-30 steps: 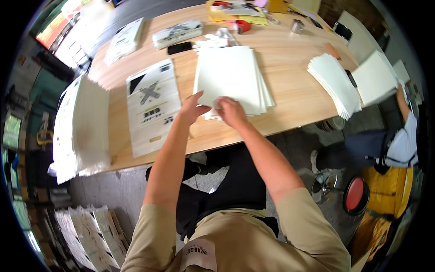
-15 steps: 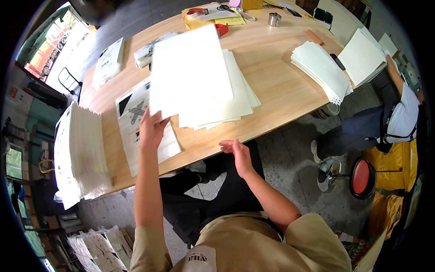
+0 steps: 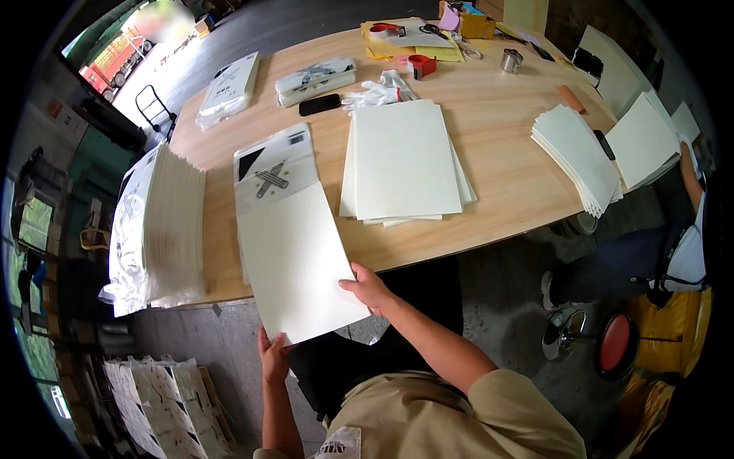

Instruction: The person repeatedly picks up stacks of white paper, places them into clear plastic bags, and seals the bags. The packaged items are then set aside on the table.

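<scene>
My left hand [image 3: 273, 356] grips the near left corner of a white sheet of paper [image 3: 302, 264], which may be several sheets together. My right hand [image 3: 368, 290] pinches the sheet's right edge, thumb on top. The near end of the sheet sticks out past the table's front edge. Its far end overlaps a printed clear plastic bag [image 3: 277, 164] with a crossed-pencils picture; I cannot tell whether the sheet is inside the bag or on top. Just right of the bag lies a fanned stack of white paper [image 3: 401, 161].
At the table's left end rises a tall pile of bagged paper [image 3: 172, 229]. Farther back are bagged packs [image 3: 317, 80], a black phone [image 3: 319, 105], white gloves [image 3: 380, 92] and a red tape dispenser [image 3: 421, 66]. A co-worker [image 3: 680, 237] handles paper [image 3: 646, 145] at the right.
The sheet has come down from above the stack to the left, over the bag and toward me. My right hand, free before, has taken hold of its right edge.
</scene>
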Tool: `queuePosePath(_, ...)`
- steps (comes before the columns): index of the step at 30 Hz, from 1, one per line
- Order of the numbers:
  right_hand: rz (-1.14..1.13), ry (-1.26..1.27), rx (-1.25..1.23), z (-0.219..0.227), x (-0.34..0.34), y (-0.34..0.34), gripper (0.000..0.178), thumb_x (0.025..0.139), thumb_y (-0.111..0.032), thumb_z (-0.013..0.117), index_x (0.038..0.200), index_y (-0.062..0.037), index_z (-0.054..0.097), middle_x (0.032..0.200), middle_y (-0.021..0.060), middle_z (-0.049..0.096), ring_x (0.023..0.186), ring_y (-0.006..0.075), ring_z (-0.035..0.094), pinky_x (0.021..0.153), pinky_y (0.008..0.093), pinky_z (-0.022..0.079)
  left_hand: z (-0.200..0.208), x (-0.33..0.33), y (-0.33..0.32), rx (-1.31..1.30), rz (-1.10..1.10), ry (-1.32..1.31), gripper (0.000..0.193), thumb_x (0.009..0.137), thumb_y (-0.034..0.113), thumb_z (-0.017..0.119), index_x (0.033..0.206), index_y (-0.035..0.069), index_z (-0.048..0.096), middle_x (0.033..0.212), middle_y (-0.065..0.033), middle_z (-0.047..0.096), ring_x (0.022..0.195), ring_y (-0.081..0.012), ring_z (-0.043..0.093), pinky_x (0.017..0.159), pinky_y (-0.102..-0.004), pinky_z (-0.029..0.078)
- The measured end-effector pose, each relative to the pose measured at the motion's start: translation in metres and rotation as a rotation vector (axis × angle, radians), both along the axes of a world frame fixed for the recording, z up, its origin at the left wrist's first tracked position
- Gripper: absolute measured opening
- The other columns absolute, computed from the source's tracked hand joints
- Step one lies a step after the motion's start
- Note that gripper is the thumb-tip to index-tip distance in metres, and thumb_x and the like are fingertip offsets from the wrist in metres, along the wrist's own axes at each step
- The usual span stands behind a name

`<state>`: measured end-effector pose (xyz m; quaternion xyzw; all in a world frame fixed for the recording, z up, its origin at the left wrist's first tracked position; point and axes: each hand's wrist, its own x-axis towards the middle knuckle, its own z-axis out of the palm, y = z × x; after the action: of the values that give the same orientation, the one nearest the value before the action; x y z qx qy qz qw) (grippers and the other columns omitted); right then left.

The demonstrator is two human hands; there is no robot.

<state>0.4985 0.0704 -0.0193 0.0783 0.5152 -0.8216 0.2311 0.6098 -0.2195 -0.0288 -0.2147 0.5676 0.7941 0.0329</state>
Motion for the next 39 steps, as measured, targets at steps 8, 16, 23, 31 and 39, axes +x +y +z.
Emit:
queuePosePath(8,0.143,-0.176,0.146,-0.032,-0.009,0.014,0.039,0.086,-0.006,0.062,0.122,0.0068,0.056,0.112,0.017,0.066,0.101,0.023,0.066,0.085,0.0366,0.054,-0.027,-0.027,-0.024,0.298,-0.111,-0.218,0.035,0.098,0.01,0.053,0.132,0.0,0.051,0.121,-0.0113,0.063,0.107,-0.025,0.063,0.093,-0.0381,0.052)
queuePosePath(16,0.039,0.056,0.415,-0.013,-0.01,0.0,0.044,0.084,-0.006,0.055,0.126,0.0076,0.052,0.115,0.0233,0.066,0.105,0.0315,0.065,0.087,0.0413,0.053,-0.024,-0.05,0.002,-0.386,-0.248,0.174,0.054,0.093,-0.006,0.05,0.145,0.001,0.039,0.131,-0.0108,0.056,0.118,-0.021,0.055,0.102,-0.0347,0.045)
queuePosePath(23,0.187,0.214,0.73,0.0,0.013,-0.013,0.046,0.087,-0.006,0.051,0.13,0.0086,0.045,0.12,0.0301,0.062,0.11,0.0417,0.062,0.092,0.0414,0.05,0.011,-0.025,0.057,-0.522,-0.248,0.263,0.073,0.091,-0.009,0.051,0.155,0.002,0.018,0.149,-0.0126,0.038,0.138,-0.0212,0.037,0.114,-0.0339,0.03)
queuePosePath(31,0.096,0.041,0.3,0.028,0.036,-0.027,0.074,0.089,-0.048,0.072,0.13,0.0078,0.044,0.123,0.0169,0.059,0.114,0.0208,0.057,0.094,0.0345,0.048,0.031,-0.01,0.128,-1.126,-0.535,0.361,0.105,0.081,0.045,0.073,0.155,-0.002,0.015,0.15,-0.0407,0.019,0.142,-0.0559,0.016,0.115,-0.0573,0.023)
queuePosePath(39,0.1,0.197,0.551,0.002,0.022,-0.011,0.051,0.09,-0.029,0.07,0.12,0.0088,0.053,0.115,0.0221,0.066,0.106,0.0285,0.066,0.091,0.0377,0.051,0.011,-0.012,0.111,-0.869,-0.424,0.39,0.057,0.093,0.021,0.064,0.147,0.011,0.047,0.149,-0.0181,0.034,0.135,-0.0365,0.033,0.112,-0.0452,0.031)
